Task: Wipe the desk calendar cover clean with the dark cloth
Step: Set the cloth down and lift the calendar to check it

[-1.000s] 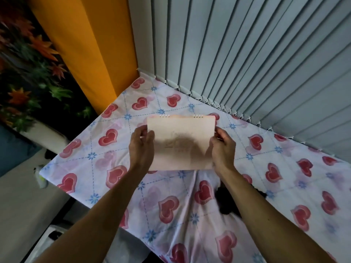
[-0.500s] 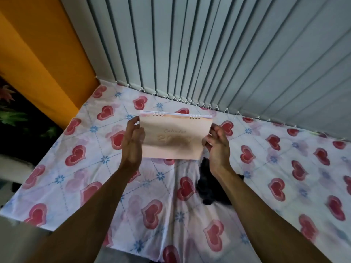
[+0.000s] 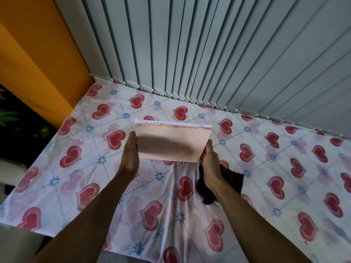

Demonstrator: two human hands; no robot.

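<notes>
A pale pink desk calendar (image 3: 171, 142) with a wire spiral along its top edge is held above the heart-print tablecloth (image 3: 79, 168). My left hand (image 3: 130, 154) grips its left edge and my right hand (image 3: 209, 158) grips its lower right corner. The cover faces me, tilted back, with faint lettering and a shadow across it. The dark cloth (image 3: 230, 180) lies crumpled on the tablecloth under my right wrist, partly hidden by my forearm.
Grey vertical blinds (image 3: 209, 54) hang along the table's far edge. An orange wall (image 3: 38, 63) stands at the left, with dark foliage (image 3: 11, 114) beside it. The table's near-left edge (image 3: 24, 229) drops to the floor.
The view has swung right and down. The calendar has tilted further back and lower, so its cover looks flatter. Both hands have kept their hold on its sides.
</notes>
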